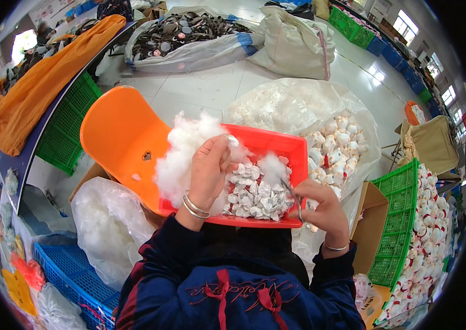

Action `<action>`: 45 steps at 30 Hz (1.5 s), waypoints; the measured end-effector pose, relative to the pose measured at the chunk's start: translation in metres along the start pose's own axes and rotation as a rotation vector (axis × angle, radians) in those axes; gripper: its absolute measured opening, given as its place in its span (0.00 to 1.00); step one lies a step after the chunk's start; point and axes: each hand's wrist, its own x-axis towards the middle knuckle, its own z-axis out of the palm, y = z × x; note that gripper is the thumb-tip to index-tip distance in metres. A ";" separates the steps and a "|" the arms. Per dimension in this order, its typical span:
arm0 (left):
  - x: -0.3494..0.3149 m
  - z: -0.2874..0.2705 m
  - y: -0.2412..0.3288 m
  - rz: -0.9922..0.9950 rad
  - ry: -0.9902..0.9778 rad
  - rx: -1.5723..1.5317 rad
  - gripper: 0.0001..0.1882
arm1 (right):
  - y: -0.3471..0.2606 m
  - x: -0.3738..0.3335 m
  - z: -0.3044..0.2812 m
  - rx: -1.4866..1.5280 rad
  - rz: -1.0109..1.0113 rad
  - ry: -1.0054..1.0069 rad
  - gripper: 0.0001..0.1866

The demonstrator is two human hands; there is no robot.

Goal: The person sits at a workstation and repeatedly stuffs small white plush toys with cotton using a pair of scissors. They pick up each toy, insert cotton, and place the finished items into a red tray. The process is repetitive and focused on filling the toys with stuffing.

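Probably the white stuffing heaped at the left of the red tray is light and squashy, best nipped by its edge, while my left hand pinches a small white piece above the tray and my right hand grips a metal tool.

Orange cloth, blue plastic basket

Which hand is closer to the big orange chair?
Left. The left hand is over the left part of the red tub, just right of the orange chair; the right hand, holding a metal tool, is at the tub's right end.
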 end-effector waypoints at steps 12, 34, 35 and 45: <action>-0.025 0.022 -0.002 0.025 -0.068 0.452 0.12 | -0.006 0.007 0.011 -0.304 0.117 0.057 0.16; -0.010 0.002 0.019 -0.106 -0.432 0.749 0.09 | -0.006 0.006 -0.014 -0.415 0.003 -0.109 0.19; -0.009 0.002 0.016 -0.079 -0.427 0.750 0.09 | -0.005 0.007 -0.014 -0.412 0.026 -0.119 0.19; -0.016 0.006 0.014 -0.011 -0.474 0.754 0.11 | -0.001 0.009 -0.025 -0.284 0.018 -0.211 0.19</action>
